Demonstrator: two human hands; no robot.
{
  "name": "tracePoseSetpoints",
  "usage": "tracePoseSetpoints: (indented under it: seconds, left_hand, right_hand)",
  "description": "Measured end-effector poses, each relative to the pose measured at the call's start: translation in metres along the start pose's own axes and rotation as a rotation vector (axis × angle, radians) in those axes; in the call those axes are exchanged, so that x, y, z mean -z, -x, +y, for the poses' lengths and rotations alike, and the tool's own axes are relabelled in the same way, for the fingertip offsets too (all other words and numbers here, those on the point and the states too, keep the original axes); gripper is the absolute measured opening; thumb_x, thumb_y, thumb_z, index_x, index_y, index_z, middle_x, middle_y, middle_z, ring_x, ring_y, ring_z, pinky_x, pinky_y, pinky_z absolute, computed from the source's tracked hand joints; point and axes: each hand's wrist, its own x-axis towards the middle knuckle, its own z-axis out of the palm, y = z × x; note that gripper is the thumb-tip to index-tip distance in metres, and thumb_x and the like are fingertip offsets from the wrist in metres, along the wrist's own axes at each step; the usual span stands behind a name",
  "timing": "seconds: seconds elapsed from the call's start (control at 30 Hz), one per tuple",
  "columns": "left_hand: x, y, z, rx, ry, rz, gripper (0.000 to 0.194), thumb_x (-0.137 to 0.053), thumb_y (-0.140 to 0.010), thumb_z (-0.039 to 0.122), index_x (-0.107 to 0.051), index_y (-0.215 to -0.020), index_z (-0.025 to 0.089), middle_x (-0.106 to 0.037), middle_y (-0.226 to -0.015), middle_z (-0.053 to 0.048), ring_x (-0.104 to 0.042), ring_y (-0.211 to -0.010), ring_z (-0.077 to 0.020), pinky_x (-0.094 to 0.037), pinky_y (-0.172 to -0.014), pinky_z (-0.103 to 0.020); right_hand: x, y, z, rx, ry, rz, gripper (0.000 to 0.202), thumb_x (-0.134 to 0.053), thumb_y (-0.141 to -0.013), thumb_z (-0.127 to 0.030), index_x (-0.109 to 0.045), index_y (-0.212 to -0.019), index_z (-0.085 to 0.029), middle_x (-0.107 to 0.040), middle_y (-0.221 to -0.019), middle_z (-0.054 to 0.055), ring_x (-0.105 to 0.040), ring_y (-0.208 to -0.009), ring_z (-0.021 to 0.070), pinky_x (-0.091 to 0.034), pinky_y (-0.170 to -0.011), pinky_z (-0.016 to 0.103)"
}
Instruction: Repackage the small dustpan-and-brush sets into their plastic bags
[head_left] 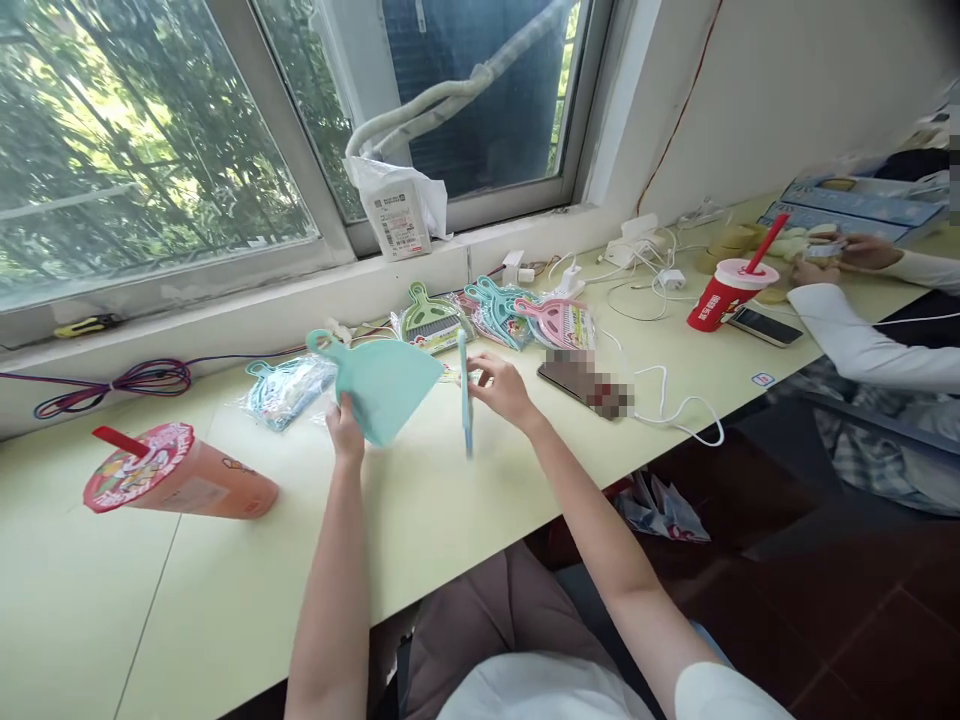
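My left hand (346, 430) is closed on the edge of a mint-green dustpan (390, 385), near its looped handle. The pan is tilted up above the table. In my right hand (501, 388) is a small mint-green brush (464, 395), gripped with thumb and fingers and seen edge-on, upright, apart from the dustpan. Behind them lie bagged dustpan-and-brush sets: a green set (429, 318), a teal set (496, 308) and a pink set (559, 320). Another bagged light-blue set (289, 388) lies just left of the dustpan.
A tall drink cup (217, 480) stands at the left, a red cup (716, 305) at the right. A phone (577, 383) with a white cable lies right of my right hand. Coiled wires (150, 380) rest by the window. Another person's hands (832, 255) work at the far right.
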Motion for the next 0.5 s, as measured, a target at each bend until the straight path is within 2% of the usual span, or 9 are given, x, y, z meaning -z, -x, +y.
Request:
tracePoseSetpoints:
  seconds: [0.07, 0.13, 0.2, 0.27, 0.37, 0.43, 0.47, 0.5]
  left_hand:
    - [0.015, -0.005, 0.002, 0.05, -0.263, -0.247, 0.039, -0.044, -0.089, 0.047, -0.046, -0.061, 0.019, -0.044, -0.06, 0.0, -0.044, -0.062, -0.0156, -0.034, -0.058, -0.028]
    - [0.024, -0.004, 0.006, 0.057, -0.577, -0.448, 0.041, -0.045, -0.088, 0.047, -0.045, -0.057, 0.019, -0.047, -0.059, -0.002, -0.047, -0.063, -0.0178, -0.034, -0.059, -0.029]
    - [0.026, 0.0, 0.011, 0.028, -0.805, -0.553, 0.041, -0.042, -0.089, 0.047, -0.051, -0.061, 0.019, -0.054, -0.064, -0.005, -0.054, -0.07, -0.0221, -0.037, -0.064, -0.031]
    - [0.024, 0.005, 0.021, -0.066, -0.88, -0.521, 0.036, -0.04, -0.091, 0.046, -0.061, -0.08, 0.019, -0.064, -0.084, -0.01, -0.058, -0.09, -0.0279, -0.042, -0.073, -0.034]
    - [0.025, 0.023, 0.042, -0.267, -0.854, -0.297, 0.037, -0.041, -0.091, 0.04, -0.06, -0.113, 0.017, -0.059, -0.12, -0.018, -0.051, -0.116, -0.033, -0.044, -0.089, -0.042]
    - [0.033, 0.055, 0.056, -0.36, -0.749, -0.207, 0.036, -0.037, -0.094, 0.035, -0.06, -0.115, 0.018, -0.06, -0.117, -0.016, -0.055, -0.111, -0.0299, -0.046, -0.09, -0.042]
    - [0.039, 0.079, 0.06, -0.407, -0.655, -0.206, 0.034, -0.034, -0.095, 0.033, -0.061, -0.112, 0.019, -0.063, -0.111, -0.013, -0.059, -0.103, -0.0265, -0.048, -0.087, -0.039]
    - [0.047, 0.109, 0.061, -0.475, -0.553, -0.245, 0.031, -0.035, -0.095, 0.03, -0.062, -0.108, 0.02, -0.066, -0.104, -0.01, -0.062, -0.095, -0.0232, -0.051, -0.081, -0.036]
  right_hand:
    - [0.012, -0.002, -0.01, -0.084, 0.345, -0.081, 0.019, -0.063, -0.081, -0.037, -0.07, -0.085, -0.019, -0.068, -0.097, 0.005, -0.063, -0.079, 0.0157, -0.044, -0.072, 0.026]
    - [0.014, -0.008, -0.015, -0.167, 0.638, -0.221, 0.02, -0.064, -0.081, -0.034, -0.072, -0.086, -0.016, -0.07, -0.095, 0.01, -0.065, -0.088, 0.0214, -0.043, -0.074, 0.028]
    - [0.006, -0.016, -0.013, -0.229, 0.811, -0.326, 0.022, -0.064, -0.082, -0.029, -0.072, -0.093, -0.012, -0.07, -0.098, 0.015, -0.066, -0.093, 0.0242, -0.044, -0.074, 0.029]
    - [-0.005, -0.022, -0.01, -0.266, 0.865, -0.369, 0.023, -0.062, -0.084, -0.023, -0.07, -0.101, -0.01, -0.069, -0.102, 0.018, -0.066, -0.095, 0.0239, -0.044, -0.073, 0.028]
    - [-0.008, -0.016, -0.011, -0.302, 0.852, -0.334, 0.024, -0.052, -0.09, -0.018, -0.069, -0.104, -0.009, -0.069, -0.103, 0.02, -0.066, -0.096, 0.0228, -0.043, -0.071, 0.026]
    - [0.003, 0.007, -0.019, -0.286, 0.813, -0.3, 0.029, -0.044, -0.094, -0.021, -0.07, -0.099, -0.009, -0.069, -0.1, 0.019, -0.066, -0.094, 0.0226, -0.042, -0.07, 0.026]
    - [0.012, 0.025, -0.024, -0.251, 0.776, -0.308, 0.034, -0.04, -0.097, -0.024, -0.071, -0.095, -0.011, -0.07, -0.096, 0.017, -0.066, -0.091, 0.0218, -0.041, -0.07, 0.027]
    - [0.02, 0.049, -0.028, -0.208, 0.711, -0.37, 0.036, -0.039, -0.097, -0.028, -0.072, -0.092, -0.014, -0.071, -0.091, 0.015, -0.066, -0.088, 0.021, -0.041, -0.07, 0.027]
